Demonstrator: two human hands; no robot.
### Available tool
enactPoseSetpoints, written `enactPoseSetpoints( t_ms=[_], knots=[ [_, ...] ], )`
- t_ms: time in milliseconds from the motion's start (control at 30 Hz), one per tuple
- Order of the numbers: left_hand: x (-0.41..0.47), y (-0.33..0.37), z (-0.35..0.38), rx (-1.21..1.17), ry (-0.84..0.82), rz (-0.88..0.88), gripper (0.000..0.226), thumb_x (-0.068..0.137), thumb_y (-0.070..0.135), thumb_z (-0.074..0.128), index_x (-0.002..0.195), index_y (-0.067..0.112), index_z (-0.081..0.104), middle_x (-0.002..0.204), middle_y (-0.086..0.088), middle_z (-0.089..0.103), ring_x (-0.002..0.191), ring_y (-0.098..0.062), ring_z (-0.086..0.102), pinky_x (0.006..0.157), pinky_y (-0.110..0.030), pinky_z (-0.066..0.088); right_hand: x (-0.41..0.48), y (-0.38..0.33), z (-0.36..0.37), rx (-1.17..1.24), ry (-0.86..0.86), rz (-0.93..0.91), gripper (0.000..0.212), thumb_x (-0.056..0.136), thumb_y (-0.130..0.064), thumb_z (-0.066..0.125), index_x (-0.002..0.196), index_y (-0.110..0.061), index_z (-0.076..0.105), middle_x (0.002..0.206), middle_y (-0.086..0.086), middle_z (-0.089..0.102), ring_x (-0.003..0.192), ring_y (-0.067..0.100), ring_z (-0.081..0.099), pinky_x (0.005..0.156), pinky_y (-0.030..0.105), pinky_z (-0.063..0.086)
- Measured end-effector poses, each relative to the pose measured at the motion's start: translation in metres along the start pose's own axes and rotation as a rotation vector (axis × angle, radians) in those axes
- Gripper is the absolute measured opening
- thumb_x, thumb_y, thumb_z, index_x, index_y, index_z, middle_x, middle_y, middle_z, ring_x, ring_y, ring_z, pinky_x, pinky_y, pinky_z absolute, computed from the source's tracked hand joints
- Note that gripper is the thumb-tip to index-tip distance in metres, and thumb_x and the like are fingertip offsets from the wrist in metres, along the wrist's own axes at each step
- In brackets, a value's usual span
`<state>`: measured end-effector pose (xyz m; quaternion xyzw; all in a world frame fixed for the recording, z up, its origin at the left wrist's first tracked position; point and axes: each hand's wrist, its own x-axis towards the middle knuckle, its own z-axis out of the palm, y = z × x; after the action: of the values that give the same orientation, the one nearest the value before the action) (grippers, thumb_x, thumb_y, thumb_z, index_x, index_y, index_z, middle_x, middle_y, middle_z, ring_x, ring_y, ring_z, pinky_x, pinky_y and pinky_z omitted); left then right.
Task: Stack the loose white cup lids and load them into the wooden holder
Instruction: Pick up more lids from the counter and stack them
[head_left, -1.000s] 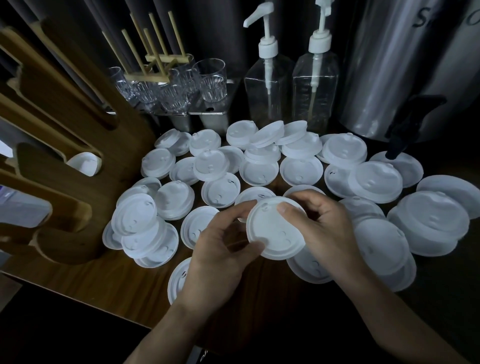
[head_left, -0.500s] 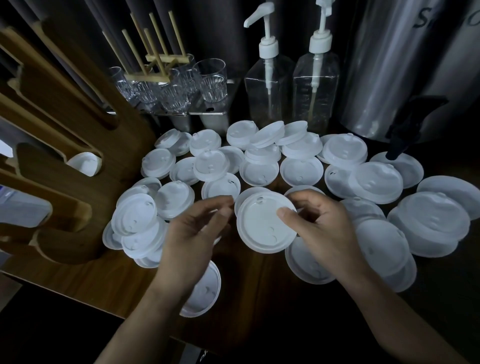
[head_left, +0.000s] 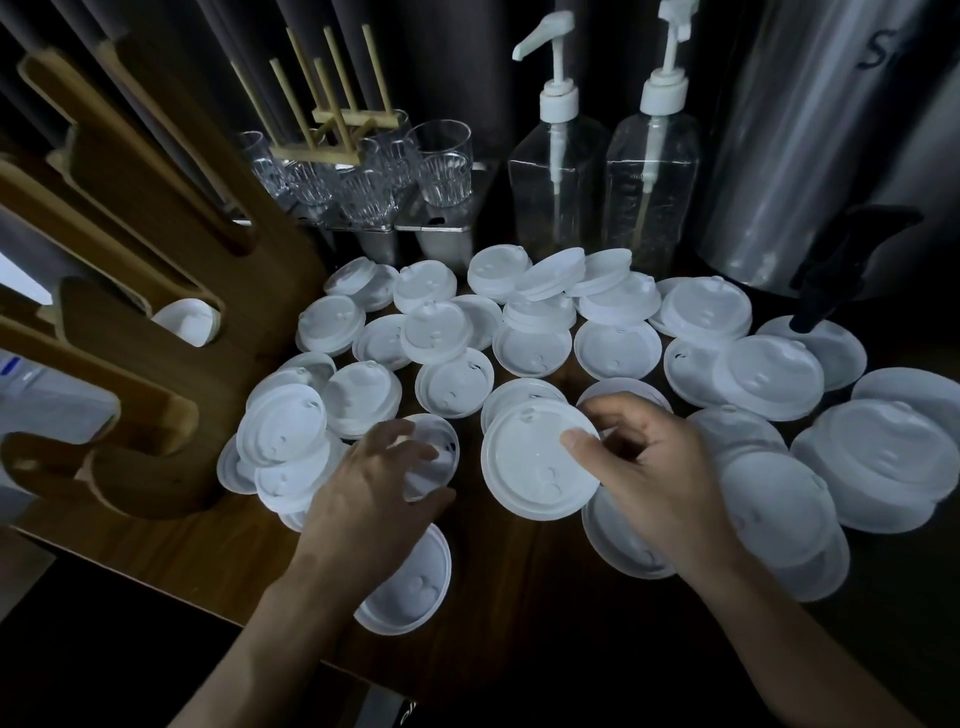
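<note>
- Nearest, a round white plastic lid (head_left: 415, 592) lies at the front edge of the dark wooden counter (head_left: 182, 551), partly under the left wrist.
- The left hand (head_left: 371, 488) is spread, its fingers arched over a flat-lying white lid (head_left: 441, 444) with the thumb at the near rim. I cannot tell whether it grips.
- The right hand (head_left: 660, 467) pinches a tilted white lid (head_left: 535, 462) by its right rim, thumb on top and fingers curled behind.
- Loose white lids (head_left: 613, 348) crowd the counter around and beyond both hands, many overlapping. Bare wood shows mainly between the forearms.
- The slotted brown wooden holder (head_left: 280, 270) stands at the left, just beside the lids, with slotted lids (head_left: 184, 322) showing in one opening.
- Farthest back stand ribbed clear glasses (head_left: 444, 161), two clear pump bottles (head_left: 556, 176) and a steel urn (head_left: 810, 130).
</note>
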<state>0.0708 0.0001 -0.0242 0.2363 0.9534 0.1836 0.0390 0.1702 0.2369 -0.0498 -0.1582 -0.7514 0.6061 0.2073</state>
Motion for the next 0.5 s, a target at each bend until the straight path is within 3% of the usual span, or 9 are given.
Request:
enactPoseSetpoints(
  t_ms=[67,167,300,433,500],
  knots=[
    [0.001,0.0,0.004,0.056,-0.019,0.001,0.041,0.081,0.041,0.086,0.119,0.031,0.074,0.154,0.007,0.049,0.137,-0.021,0.053,0.099,-0.042,0.055,0.0,0.001,0.001,-0.009,0.006,0.002,0.016,0.088,-0.018,0.082,0.089,-0.033,0.076,0.084,-0.012,0.077,0.074,0.01,0.071,0.072,0.03,0.052],
    [0.003,-0.001,0.006,0.06,-0.026,0.018,0.031,0.082,0.032,0.086,0.111,0.033,0.077,0.153,0.005,0.05,0.137,-0.024,0.053,0.102,-0.038,0.052,0.0,0.002,0.001,0.002,0.015,0.007,0.015,0.088,-0.019,0.082,0.091,-0.032,0.076,0.085,-0.009,0.078,0.075,0.012,0.071,0.072,0.034,0.055],
    [0.003,0.001,0.005,0.014,0.039,0.064,0.015,0.087,0.022,0.081,0.098,0.032,0.078,0.138,0.009,0.063,0.12,-0.019,0.064,0.084,-0.03,0.053,0.001,0.004,0.0,0.019,0.02,0.002,0.01,0.089,-0.021,0.081,0.094,-0.029,0.077,0.086,-0.008,0.078,0.079,0.013,0.073,0.071,0.032,0.053],
    [-0.005,0.007,-0.006,0.029,0.121,0.072,0.011,0.09,0.02,0.08,0.1,0.024,0.079,0.117,0.008,0.074,0.098,-0.015,0.073,0.07,-0.026,0.054,0.002,0.006,-0.001,0.024,0.027,0.01,0.01,0.09,-0.019,0.081,0.096,-0.026,0.077,0.088,-0.009,0.078,0.082,0.012,0.073,0.073,0.031,0.052],
    [-0.008,0.01,-0.015,-0.055,0.175,0.081,0.01,0.091,0.018,0.078,0.101,0.022,0.076,0.1,0.01,0.075,0.083,-0.005,0.072,0.066,-0.024,0.057,0.003,0.004,-0.002,0.052,0.032,0.012,0.01,0.09,-0.018,0.08,0.097,-0.025,0.077,0.088,-0.008,0.078,0.081,0.013,0.073,0.073,0.032,0.053]
  ],
)
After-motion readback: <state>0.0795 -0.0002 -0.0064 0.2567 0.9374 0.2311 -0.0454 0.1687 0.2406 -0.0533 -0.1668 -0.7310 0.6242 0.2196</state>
